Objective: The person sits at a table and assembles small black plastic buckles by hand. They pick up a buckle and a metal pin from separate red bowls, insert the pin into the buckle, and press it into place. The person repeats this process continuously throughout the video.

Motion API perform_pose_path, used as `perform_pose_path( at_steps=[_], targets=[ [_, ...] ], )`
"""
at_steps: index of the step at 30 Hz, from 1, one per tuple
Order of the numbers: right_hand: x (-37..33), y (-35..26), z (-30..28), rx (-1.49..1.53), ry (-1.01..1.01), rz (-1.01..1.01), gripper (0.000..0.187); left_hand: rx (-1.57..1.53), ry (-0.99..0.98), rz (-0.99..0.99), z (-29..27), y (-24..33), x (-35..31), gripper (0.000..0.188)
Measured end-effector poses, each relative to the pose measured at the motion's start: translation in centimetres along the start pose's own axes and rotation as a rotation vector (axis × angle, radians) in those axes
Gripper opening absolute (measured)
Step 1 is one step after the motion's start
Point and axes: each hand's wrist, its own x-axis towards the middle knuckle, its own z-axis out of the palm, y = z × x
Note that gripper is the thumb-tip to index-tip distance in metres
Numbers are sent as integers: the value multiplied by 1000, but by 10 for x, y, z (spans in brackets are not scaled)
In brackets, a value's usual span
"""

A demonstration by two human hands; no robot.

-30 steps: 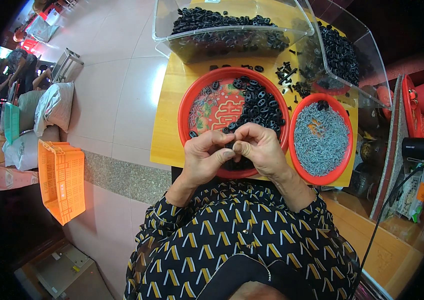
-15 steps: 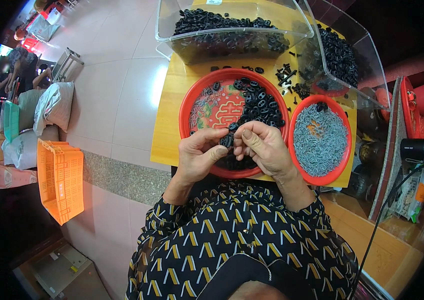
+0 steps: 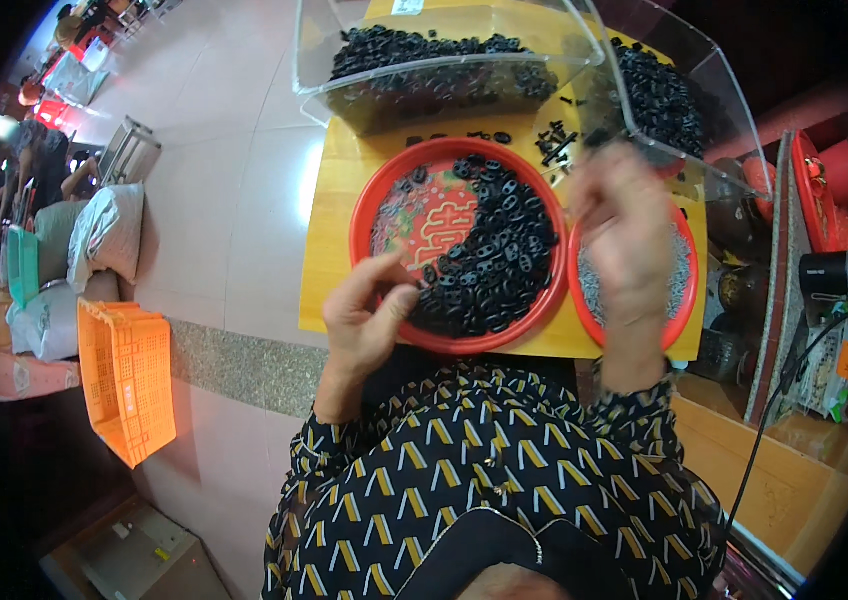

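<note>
A round red tray (image 3: 363,190) holds a heap of small black oval plastic pieces (image 3: 504,240) with two holes each, on its right and near side. At its lower left rim is my left hand (image 3: 362,312), fingers curled toward the thumb; whatever lies between them is hidden. My right hand (image 3: 626,225), smeared by motion, is over the far part of a smaller red tray (image 3: 686,318) of silvery screws (image 3: 594,285). Beyond its fingers, small black pegs (image 3: 555,143) lie loose on the yellow table (image 3: 329,270).
Two clear plastic bins, one at the back (image 3: 584,58) and one at back right (image 3: 724,165), hold many black pieces. An orange crate (image 3: 129,380) stands on the floor at left, near pale sacks (image 3: 109,235). Other people are at far left. A black cable (image 3: 784,400) runs down the right.
My hands have parted from over the red tray, where they met at a black oval piece. The right has swung up and right over the screw tray; the left has shifted slightly left.
</note>
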Motion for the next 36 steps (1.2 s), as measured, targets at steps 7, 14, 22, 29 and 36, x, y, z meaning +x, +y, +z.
perform_pose_path(
  at_steps=[7,14,22,29,36],
  targets=[
    [-13,20,3,-214,3,119,13,524,112,43,-38,-3,7,21],
    [-24,72,23,-1244,-469,-382,7,580,75,7,-38,-9,3,18],
    [-23,83,26,-1349,-660,-406,10,541,55,7,-38,-14,3,19],
    [-29,82,35,-1346,-718,-351,18,533,63,-10,-38,-16,1,20],
    [-21,93,26,-1474,-736,-429,23,494,79,1,-39,-22,-2,20]
  ],
)
